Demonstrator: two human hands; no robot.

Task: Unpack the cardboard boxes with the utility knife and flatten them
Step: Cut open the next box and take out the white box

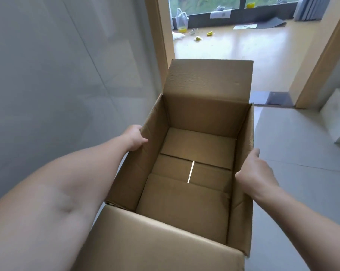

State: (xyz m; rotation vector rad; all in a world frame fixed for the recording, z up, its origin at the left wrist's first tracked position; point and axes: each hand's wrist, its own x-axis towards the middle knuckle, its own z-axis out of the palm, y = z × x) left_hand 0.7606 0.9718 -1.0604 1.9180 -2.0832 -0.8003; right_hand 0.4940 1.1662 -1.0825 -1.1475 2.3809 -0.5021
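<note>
From the head view, an open, empty cardboard box (200, 153) is held between both hands, above the grey tiled floor (302, 163). The left hand (135, 137) and right hand (255, 173) each grip a side wall, fingers curled over the rim. To flatten well, cut the bottom seam first. No knife shows, and no readable writing.

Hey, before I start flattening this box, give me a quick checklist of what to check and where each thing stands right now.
1. Cardboard box emptied: ok, only its bottom flaps show inside.
2. Top flaps open: ok, far flap stands up, near flap folds outward.
3. Bottom seam released: cannot tell; light shows through a slit.
4. Both sides held: ok, left hand and right hand grip the side walls.
5. Utility knife located: not ok, none in view.
</note>
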